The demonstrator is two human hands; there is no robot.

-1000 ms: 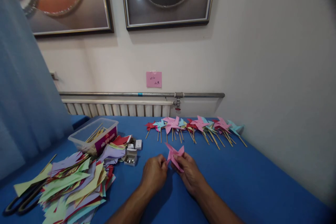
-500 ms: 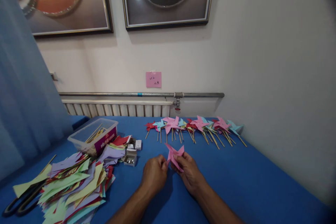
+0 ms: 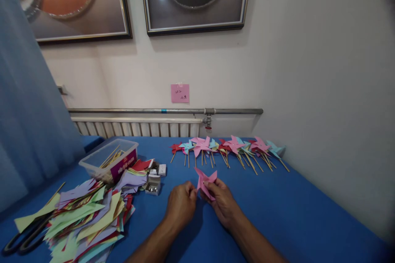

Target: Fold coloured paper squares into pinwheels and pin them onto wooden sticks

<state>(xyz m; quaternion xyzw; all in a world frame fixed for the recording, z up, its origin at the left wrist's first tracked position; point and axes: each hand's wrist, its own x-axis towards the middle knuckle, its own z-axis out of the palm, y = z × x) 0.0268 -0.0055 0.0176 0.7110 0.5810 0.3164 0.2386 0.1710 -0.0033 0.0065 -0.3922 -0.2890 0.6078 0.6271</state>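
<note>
holding a pink paper pinwheel head (image 3: 205, 181) above the blue table (image 3: 296, 213), both hands meet near the middle of the view. the right hand (image 3: 222, 204) has its fingers closed on the lower right part of the folded paper, thumb on top. the left hand (image 3: 181, 204) is curled with its fingertips pinched together at the pinwheel's left edge; whether it grips the paper itself or something small at that spot is too fine to tell. the pinwheel stands just clear of the cloth, its points sticking up past the knuckles.

beyond the hands, a row of finished pinwheels (image 3: 230, 148) on wooden sticks lies along the far side of the table, pink, red and light blue, close to the wall. to the left sits a heap of cut coloured paper pieces (image 3: 89, 213), with black scissors (image 3: 23, 236) partly under its near edge. behind the heap is a clear plastic box (image 3: 108, 164) holding thin sticks. a small open box (image 3: 153, 185) with shiny bits rests between the heap and the left hand. on the wall hangs a pink note (image 3: 180, 93) above a grey pipe (image 3: 166, 111).
</note>
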